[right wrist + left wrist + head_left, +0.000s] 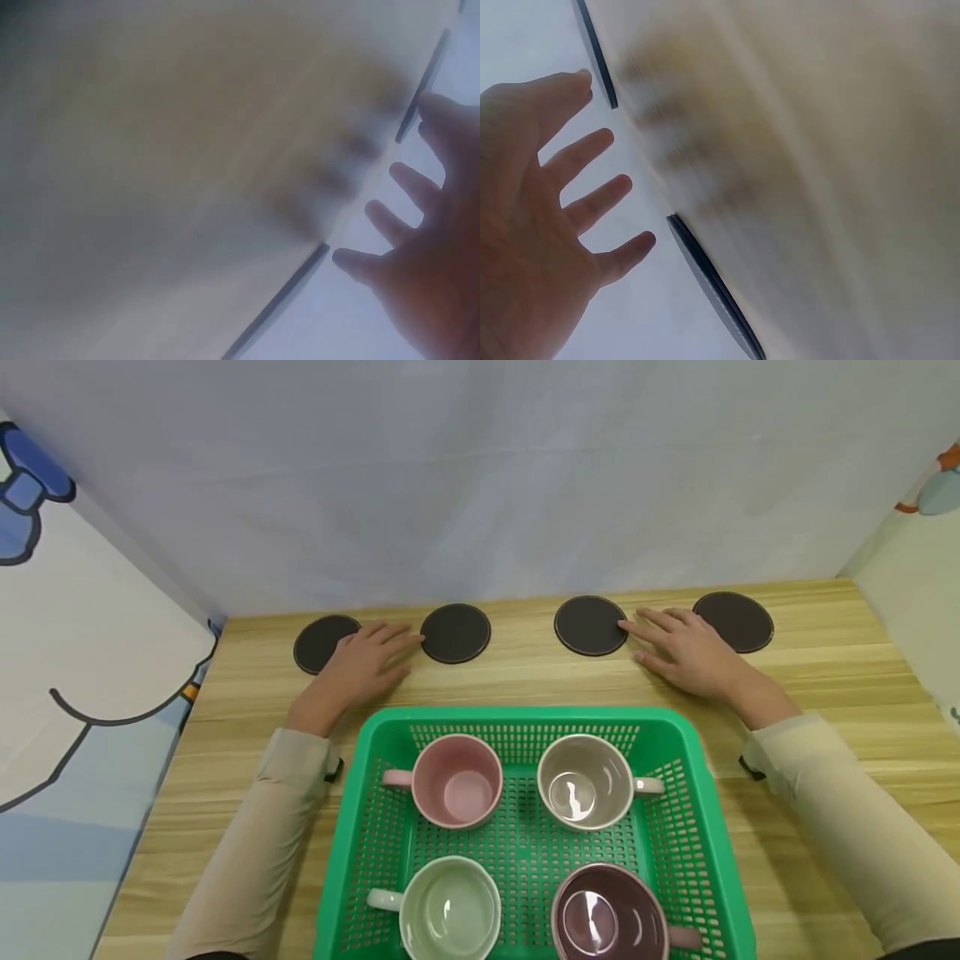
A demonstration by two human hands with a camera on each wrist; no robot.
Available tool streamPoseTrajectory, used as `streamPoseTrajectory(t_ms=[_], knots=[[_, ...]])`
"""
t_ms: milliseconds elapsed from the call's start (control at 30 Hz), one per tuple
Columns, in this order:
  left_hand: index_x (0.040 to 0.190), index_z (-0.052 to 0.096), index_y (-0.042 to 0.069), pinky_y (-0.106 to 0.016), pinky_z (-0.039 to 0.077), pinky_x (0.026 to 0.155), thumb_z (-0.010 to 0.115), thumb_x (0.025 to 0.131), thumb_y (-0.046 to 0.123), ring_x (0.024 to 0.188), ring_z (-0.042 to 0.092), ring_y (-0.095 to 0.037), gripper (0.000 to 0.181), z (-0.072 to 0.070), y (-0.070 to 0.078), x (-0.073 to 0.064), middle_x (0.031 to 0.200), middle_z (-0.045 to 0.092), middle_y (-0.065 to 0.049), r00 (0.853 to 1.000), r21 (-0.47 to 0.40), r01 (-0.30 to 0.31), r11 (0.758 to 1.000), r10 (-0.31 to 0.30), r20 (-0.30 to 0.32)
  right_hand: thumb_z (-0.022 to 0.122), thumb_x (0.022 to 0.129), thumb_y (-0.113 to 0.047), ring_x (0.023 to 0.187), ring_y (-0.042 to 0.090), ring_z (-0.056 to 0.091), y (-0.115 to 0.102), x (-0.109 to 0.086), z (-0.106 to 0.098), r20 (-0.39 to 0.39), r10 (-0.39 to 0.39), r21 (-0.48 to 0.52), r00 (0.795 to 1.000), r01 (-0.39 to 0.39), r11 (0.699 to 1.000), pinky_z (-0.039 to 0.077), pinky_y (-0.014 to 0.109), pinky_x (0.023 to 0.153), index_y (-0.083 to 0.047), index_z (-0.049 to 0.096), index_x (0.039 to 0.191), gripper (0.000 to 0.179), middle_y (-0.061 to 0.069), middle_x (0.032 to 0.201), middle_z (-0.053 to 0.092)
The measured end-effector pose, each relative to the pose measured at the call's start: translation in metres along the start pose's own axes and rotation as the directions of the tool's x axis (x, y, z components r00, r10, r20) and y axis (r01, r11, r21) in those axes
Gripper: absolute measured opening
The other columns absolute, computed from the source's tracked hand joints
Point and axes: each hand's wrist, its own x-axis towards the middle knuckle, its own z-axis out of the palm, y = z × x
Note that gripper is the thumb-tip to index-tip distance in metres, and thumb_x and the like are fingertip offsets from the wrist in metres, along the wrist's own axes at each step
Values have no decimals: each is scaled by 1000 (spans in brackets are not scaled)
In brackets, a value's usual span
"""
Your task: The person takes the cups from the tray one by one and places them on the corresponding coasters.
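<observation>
My left hand (363,665) hovers palm down over the wood table, fingers spread, between a black round coaster (324,644) at far left and a second coaster (455,633). In the left wrist view its fingers (600,202) are apart with nothing between them. On the other side my right hand (692,653) is likewise spread and holds nothing, its index fingertip overlapping the edge of a third coaster (591,625) in the head view. A fourth coaster (733,622) lies just beyond that hand, partly covered by it. The right wrist view shows these fingers (390,223) loosely extended.
A green plastic basket (525,714) stands in front, between my forearms. Inside it are a pink cup (457,781), a beige cup (585,782), a pale green cup (450,908) and a dark mauve cup (609,913). A white cloth wall (480,510) rises behind the table (825,693).
</observation>
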Motion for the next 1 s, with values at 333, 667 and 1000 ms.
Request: streamPoseTrajectory(t_ms=[333,667,1000], knots=[[157,49,17,-77,38,110,52,110,25,146,41,-47,47,-2,4,-30,160,48,-18,996,-96,37,995,-44,-74,55,109,-28,140,51,48,-6,-17,-4,-19,16,81,1000,-14,997,36,74,115,-6,60,146,43,24,151,55],[153,52,10,-62,41,117,55,109,20,139,51,-43,45,-3,13,-59,150,57,-18,993,-204,-24,979,0,-119,57,109,-25,130,38,61,-24,-41,-11,-61,34,173,998,-23,985,48,60,110,-7,64,139,36,17,145,62],[151,55,12,-60,44,114,58,108,22,135,57,-37,44,3,15,-80,145,63,-15,988,-280,-21,960,-23,-155,64,105,-17,114,26,68,-41,-68,-20,-158,18,219,987,17,976,55,54,95,-15,71,129,25,4,130,71]])
